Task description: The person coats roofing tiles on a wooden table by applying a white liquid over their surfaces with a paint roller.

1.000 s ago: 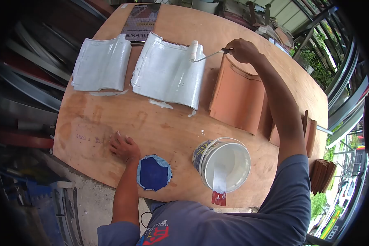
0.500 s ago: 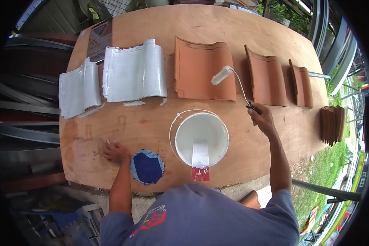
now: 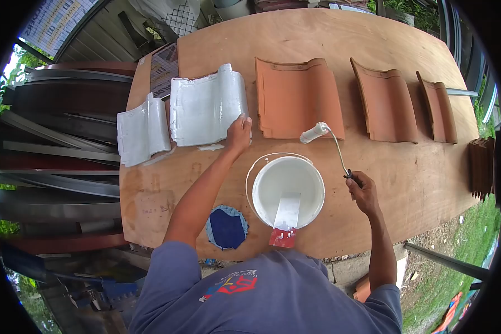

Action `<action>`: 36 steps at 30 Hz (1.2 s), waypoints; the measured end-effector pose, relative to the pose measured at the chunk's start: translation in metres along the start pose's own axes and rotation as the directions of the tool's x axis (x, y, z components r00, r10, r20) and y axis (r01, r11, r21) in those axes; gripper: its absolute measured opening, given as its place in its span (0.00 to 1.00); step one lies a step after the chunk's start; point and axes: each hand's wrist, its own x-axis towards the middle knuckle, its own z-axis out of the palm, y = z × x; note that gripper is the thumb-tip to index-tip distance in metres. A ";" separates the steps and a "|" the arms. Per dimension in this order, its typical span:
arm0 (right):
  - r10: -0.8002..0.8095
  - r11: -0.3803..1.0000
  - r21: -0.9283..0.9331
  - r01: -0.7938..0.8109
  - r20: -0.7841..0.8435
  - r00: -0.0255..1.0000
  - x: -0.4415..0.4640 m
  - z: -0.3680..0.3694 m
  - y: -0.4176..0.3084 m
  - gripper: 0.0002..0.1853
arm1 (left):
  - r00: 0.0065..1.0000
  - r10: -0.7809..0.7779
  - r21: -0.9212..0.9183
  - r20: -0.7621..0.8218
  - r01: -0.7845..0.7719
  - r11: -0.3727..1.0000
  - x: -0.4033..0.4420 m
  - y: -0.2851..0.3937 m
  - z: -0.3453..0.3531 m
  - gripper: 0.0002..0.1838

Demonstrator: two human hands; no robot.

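My left hand [image 3: 240, 133] is at the lower right corner of the larger white-coated roof tile [image 3: 203, 108], its fingers closed on the edge. In my right hand [image 3: 362, 189] is the handle of a small paint roller [image 3: 315, 132]. The roller's white head is over the lower edge of a bare terracotta roof tile [image 3: 295, 100]; whether it touches is unclear. A bucket of white paint [image 3: 320, 192] stands below that tile, with a paint-smeared flat board [image 3: 284, 236], white above and red below, leaning over its near rim.
A smaller white-coated tile [image 3: 143, 133] lies at the left, and two bare tiles [image 3: 385, 103] [image 3: 438, 114] at the right. A round dark blue pad [image 3: 227, 227] is near the front edge of the wooden table [image 3: 373, 239]. Stacked tiles [image 3: 481, 167] stand at the far right.
My left hand has left the tabletop and moved up and right to the larger white tile's corner. My right hand has brought the roller down toward the bare tile's lower edge. The view has shifted.
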 end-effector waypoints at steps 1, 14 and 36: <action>0.007 1.000 0.005 -0.007 -0.004 1.000 0.003 0.003 0.001 0.12 | 0.993 -0.108 0.047 0.048 0.106 0.993 0.011 -0.005 0.008 0.28; -0.190 0.963 -0.167 0.212 0.139 0.972 0.047 0.036 -0.003 0.10 | 0.814 -0.454 0.077 0.362 0.459 0.885 0.070 0.030 0.023 0.19; -0.201 0.915 -0.316 0.251 0.184 0.962 0.085 -0.063 -0.046 0.14 | 0.762 -0.477 0.099 0.438 0.487 0.868 0.126 0.153 -0.032 0.15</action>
